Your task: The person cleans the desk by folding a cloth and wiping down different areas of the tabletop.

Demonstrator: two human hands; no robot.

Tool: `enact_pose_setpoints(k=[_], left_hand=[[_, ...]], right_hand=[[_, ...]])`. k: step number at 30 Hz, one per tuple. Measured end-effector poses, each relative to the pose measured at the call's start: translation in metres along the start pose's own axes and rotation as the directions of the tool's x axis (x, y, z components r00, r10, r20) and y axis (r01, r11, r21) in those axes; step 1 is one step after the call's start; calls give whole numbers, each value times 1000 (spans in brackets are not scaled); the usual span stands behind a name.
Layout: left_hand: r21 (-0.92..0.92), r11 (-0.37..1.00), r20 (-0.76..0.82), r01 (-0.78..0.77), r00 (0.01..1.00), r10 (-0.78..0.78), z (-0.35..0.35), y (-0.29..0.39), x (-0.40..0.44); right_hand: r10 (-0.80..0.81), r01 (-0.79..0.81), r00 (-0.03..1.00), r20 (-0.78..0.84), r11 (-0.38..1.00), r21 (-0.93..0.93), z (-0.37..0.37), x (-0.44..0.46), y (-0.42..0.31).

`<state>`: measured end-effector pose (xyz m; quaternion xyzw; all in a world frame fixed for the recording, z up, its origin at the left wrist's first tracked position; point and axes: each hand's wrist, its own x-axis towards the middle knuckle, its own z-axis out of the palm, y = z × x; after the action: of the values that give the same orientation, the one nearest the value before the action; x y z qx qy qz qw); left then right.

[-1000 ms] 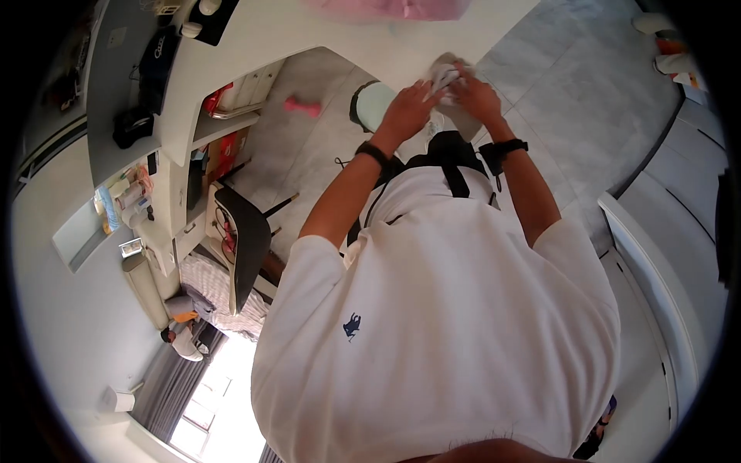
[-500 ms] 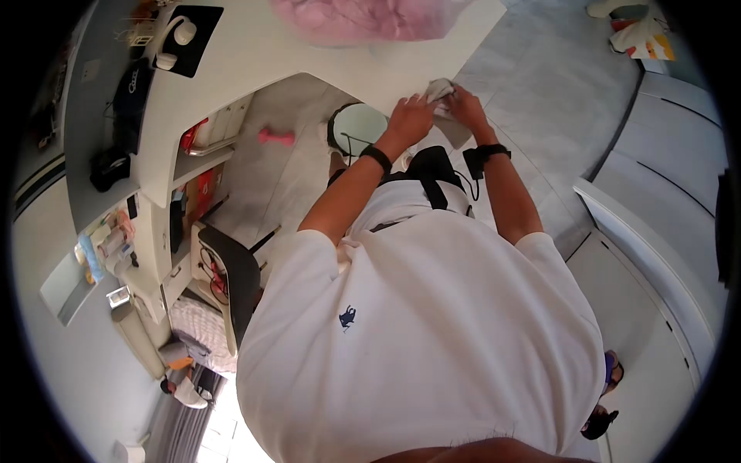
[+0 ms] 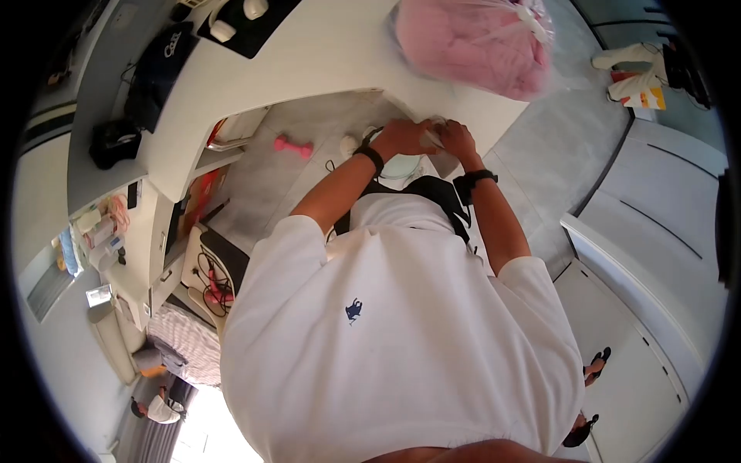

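Both of my hands meet at the near edge of the white table (image 3: 332,69). My left hand (image 3: 403,139) has its fingers closed on a small greyish-white crumpled cloth (image 3: 432,137). From the other side, my right hand (image 3: 457,142) grips the same cloth. Parts of the cloth are hidden behind my fingers. Just beyond my hands, a clear plastic bag with pink contents (image 3: 478,46) lies on the table, its top knotted with something white.
A pink dumbbell (image 3: 293,147) lies on the floor under the table. White headphones (image 3: 224,29) rest on a black mat. A chair (image 3: 212,266) stands at the left. Other people appear at the upper right, lower right and lower left.
The view has shifted, so more of the pink bag shows. My hands have drawn closer together on the cloth, near the table edge.
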<state>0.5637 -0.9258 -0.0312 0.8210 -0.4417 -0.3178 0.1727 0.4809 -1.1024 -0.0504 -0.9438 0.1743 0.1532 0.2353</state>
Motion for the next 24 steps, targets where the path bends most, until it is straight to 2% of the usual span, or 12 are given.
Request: enact_pose_setpoints(k=[6, 7, 8, 10, 12, 15, 16, 17, 18, 21, 23, 24], left_hand=[[-61, 977, -64, 205, 976, -209, -44, -32, -47], [-94, 977, -247, 193, 946, -211, -30, -39, -53], [-131, 975, -419, 182, 881, -220, -14, -44, -61], [-166, 969, -470, 181, 850, -239, -24, -35, -77], [-424, 901, -479, 93, 821, -311, -19, -36, -92], [-351, 936, -563, 35, 791, -240, -6, -45, -94], [-301, 953, -635, -36, 753, -173, 2, -43, -99], [-359, 933, -680, 11, 681, -270, -3, -33, -99], [-380, 925, -667, 28, 684, -295, -4, -31, -100], [-507, 855, -661, 111, 586, -469, -36, -62, -78], [-495, 797, -594, 345, 536, -601, -61, -84, -64], [-488, 806, -593, 334, 551, -587, -65, -96, -53]], right_hand=[[-175, 142, 976, 132, 963, 230, 48, 59, -53], [-75, -87, 967, 244, 800, 593, 48, 60, -69], [-32, -330, 919, 393, 481, 812, 46, 56, -81], [-149, -329, 903, 403, 361, 872, 34, 44, -94], [-258, -340, 884, 391, 221, 914, 12, 24, -104], [-220, -423, 850, 480, 261, 868, -10, 20, -94], [-194, -365, 848, 493, 463, 808, -4, 32, -84], [-249, 74, 960, 130, 671, 738, 39, 50, -50], [-154, 189, 982, -110, 751, 633, 31, 47, -46], [-42, 202, 940, -339, 869, 451, 25, 57, -9], [-16, 180, 875, -484, 939, 293, 22, 52, 0], [165, -16, 848, -503, 958, 286, 15, 48, -1]])
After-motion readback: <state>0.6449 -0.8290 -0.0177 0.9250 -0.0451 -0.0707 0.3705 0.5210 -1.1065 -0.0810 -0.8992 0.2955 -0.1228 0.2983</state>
